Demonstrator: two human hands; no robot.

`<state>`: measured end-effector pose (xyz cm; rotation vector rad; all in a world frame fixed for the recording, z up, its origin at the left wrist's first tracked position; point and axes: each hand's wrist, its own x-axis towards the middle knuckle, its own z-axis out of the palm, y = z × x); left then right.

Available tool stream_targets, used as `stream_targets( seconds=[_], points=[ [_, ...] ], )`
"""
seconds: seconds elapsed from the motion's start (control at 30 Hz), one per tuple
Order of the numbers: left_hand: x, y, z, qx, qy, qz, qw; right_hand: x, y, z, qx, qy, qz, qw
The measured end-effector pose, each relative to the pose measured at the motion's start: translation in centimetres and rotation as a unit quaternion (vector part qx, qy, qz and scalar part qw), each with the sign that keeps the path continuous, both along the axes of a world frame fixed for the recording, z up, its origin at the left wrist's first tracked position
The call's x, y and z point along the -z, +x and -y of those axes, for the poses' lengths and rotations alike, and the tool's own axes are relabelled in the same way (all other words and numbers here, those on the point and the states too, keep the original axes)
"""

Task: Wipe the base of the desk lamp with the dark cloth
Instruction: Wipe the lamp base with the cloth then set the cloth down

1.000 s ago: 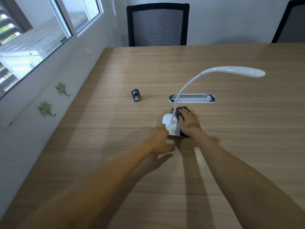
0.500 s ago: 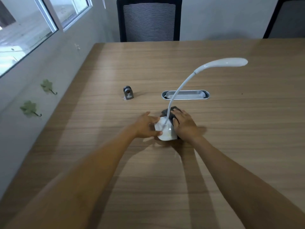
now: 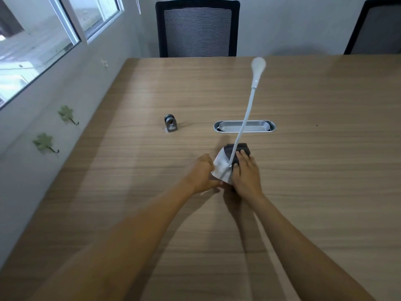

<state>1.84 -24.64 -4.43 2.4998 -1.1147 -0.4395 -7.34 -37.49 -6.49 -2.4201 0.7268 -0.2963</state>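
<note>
A white desk lamp stands mid-table on its white base [image 3: 221, 168]. Its thin neck [image 3: 244, 124] leans up and away, ending in the lamp head [image 3: 258, 65] pointing at the far edge. My left hand [image 3: 202, 173] grips the base's left side. My right hand [image 3: 246, 173] presses the dark cloth [image 3: 237, 148] flat against the right and far part of the base. Most of the cloth lies under my palm; only its far end shows.
A small grey metal clamp-like piece [image 3: 170, 126] stands left of the lamp. An oval metal cable tray [image 3: 244, 126] is set in the wooden table [image 3: 303, 192] behind the lamp. Two black mesh chairs [image 3: 197, 29] stand at the far edge; a wall with windows runs along the left.
The lamp has turned: its head, which pointed right, now points away from me. My left hand shifted along the base's left side. My right hand stays on the cloth.
</note>
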Motion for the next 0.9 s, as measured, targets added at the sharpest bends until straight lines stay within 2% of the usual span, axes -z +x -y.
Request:
stream_targets(
  seconds=[0.13,0.23,0.33,0.5,0.6,0.77,0.9],
  points=[
    [-0.2,0.7,0.4,-0.005,-0.038,0.007,0.999,-0.6,-0.2,2.5,-0.091,0.070,0.020,0.993],
    [0.2,1.0,0.7,0.047,0.006,-0.006,0.999,-0.2,-1.0,3.0,-0.120,0.052,0.029,0.991],
    [1.3,0.5,0.7,0.070,0.024,-0.035,0.997,0.1,-0.4,3.4,-0.110,0.046,0.023,0.993],
    [2.2,0.0,0.9,0.048,-0.028,-0.019,0.998,-0.6,2.9,4.1,-0.042,0.065,-0.020,0.997],
    [2.3,0.1,0.9,0.043,-0.044,-0.022,0.998,-0.6,3.4,3.7,-0.034,0.045,-0.046,0.997],
    [1.9,0.9,1.2,0.061,-0.017,-0.013,0.998,1.1,-1.3,0.7,-0.018,0.071,0.014,0.997],
    [1.7,1.4,1.4,0.071,-0.001,-0.013,0.997,1.6,-1.4,1.8,-0.027,0.041,0.000,0.999]
  ],
)
